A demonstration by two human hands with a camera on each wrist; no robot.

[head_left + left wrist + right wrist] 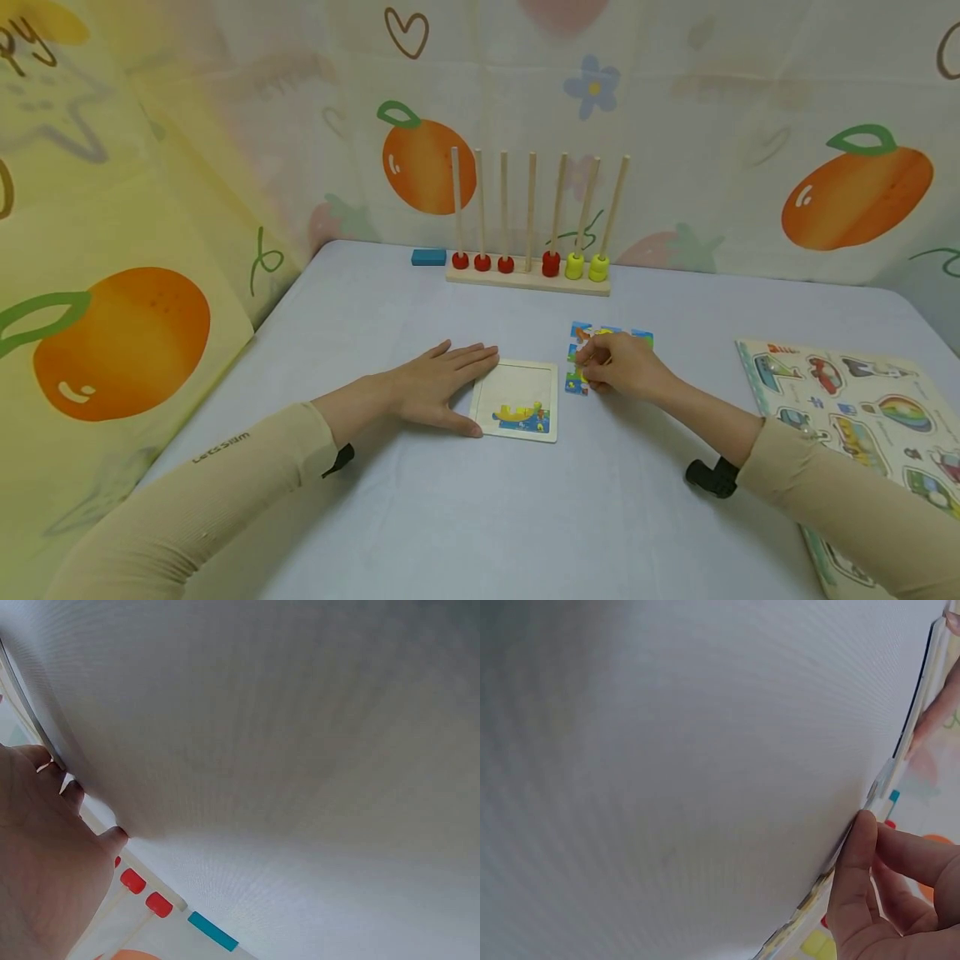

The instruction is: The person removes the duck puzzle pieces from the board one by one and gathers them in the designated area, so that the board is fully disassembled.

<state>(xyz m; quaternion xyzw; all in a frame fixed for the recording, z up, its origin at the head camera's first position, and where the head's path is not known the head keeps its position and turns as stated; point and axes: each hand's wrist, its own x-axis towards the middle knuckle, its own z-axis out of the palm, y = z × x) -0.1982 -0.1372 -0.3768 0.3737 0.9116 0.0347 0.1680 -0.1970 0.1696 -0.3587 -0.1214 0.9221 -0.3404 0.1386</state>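
Note:
My left hand lies spread on the white tablecloth, fingertips over the left edge of a small square puzzle tray. Along the tray's bottom sit joined blue and yellow puzzle pieces; the upper part shows bare board. To the right, my right hand is over a group of loose colourful puzzle pieces, covering several of them. Its thumb and curled fingers pinch a thin puzzle piece, seen nearly edge-on in the right wrist view.
A wooden abacus with upright pegs and red and yellow beads stands at the back, a blue block beside it. At right, a large picture puzzle board lies partly under the right sleeve. A fruit-print cloth hangs behind.

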